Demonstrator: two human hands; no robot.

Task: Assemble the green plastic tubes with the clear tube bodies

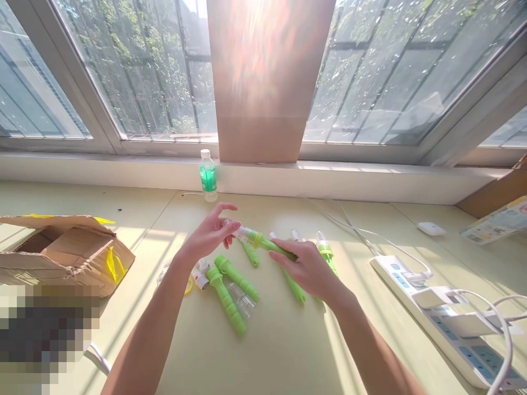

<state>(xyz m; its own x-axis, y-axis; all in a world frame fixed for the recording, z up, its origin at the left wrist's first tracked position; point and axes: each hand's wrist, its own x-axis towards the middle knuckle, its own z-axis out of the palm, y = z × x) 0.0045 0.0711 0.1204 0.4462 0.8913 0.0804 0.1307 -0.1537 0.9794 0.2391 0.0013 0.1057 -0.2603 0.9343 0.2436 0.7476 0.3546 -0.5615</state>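
Between my two hands is a green plastic handle (268, 243) with a clear ribbed plastic top (246, 234), held tilted above the table. My right hand (309, 269) is closed around the green end. The thumb and fingers of my left hand (212, 233) pinch the tip of the clear top, and its index finger is raised. Below lie two loose green handles (227, 302) with threaded ends, clear plastic tops (242, 300) beside them, and a small white piece (201, 278). More green handles with clear tops (325, 252) lie near my right hand, partly hidden by it.
An open cardboard box (61, 252) stands at the left. A bottle with a green label (208, 176) stands by the window ledge. To the right lie a white power strip (395, 285) with plugs and cables, a small white case (431, 229) and a plastic packet (498, 222).
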